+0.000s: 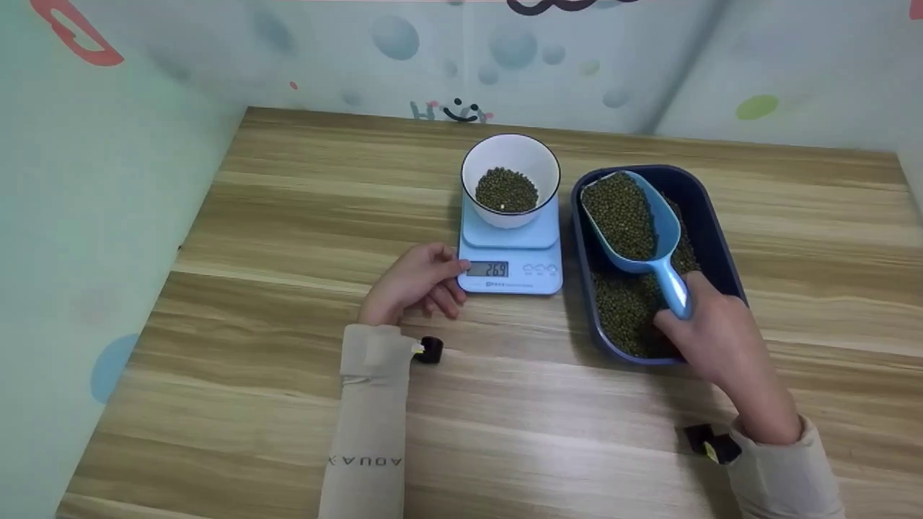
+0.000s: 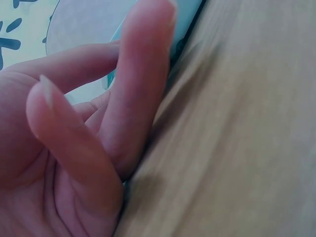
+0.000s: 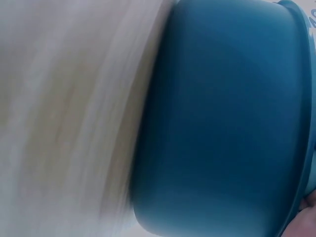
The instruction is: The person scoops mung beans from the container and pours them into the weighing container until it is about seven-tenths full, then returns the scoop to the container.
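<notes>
My right hand (image 1: pixel 721 331) grips the handle of a light blue scoop (image 1: pixel 670 238), heaped with small green mung beans (image 1: pixel 620 216). The scoop is over a dark blue tub (image 1: pixel 710 231), where more mung beans lie. At the left front corner of a light blue kitchen scale (image 1: pixel 512 277), my left hand (image 1: pixel 422 281) rests with its thumb beside the display and its fingers loosely bent. On the scale stands a white bowl (image 1: pixel 472 169) with a dark rim and some mung beans inside. Fingers of the left hand (image 2: pixel 94 128) fill much of the left wrist view.
Everything stands on a wood-grain table (image 1: pixel 274 288). Patterned walls (image 1: pixel 404 65) border its back and left side. Small black devices (image 1: pixel 431 349) sit at both cuffs. The tub's outer wall (image 3: pixel 227 118) covers most of the right wrist view.
</notes>
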Motion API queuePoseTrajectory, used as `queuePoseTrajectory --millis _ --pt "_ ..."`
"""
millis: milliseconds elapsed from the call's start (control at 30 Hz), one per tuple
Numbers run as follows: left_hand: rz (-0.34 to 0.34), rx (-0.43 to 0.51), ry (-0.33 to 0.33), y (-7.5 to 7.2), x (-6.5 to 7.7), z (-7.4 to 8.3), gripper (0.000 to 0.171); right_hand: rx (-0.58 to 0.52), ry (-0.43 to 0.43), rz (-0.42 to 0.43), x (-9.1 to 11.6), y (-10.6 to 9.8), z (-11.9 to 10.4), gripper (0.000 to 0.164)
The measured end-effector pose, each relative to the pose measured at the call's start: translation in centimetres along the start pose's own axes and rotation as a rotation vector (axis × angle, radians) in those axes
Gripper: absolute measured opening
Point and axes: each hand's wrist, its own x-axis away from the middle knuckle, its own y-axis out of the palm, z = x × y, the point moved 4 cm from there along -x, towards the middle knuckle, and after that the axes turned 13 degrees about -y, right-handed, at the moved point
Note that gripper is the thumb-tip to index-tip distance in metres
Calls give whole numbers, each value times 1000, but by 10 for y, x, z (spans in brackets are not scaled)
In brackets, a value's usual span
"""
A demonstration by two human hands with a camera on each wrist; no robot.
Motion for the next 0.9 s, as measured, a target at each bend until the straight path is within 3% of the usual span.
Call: queuePoseTrajectory --millis 333,633,733,900 --pt "11 -11 3 -2 0 1 30 -27 -4 32 -1 -3 0 24" --pt "18 -25 9 -3 0 0 29 -127 60 53 0 -8 4 26" --pt "9 -20 15 -2 -1 0 28 -278 91 62 2 -10 6 23" --pt "-5 -9 18 0 0 2 28 -668 112 110 5 -15 7 21"
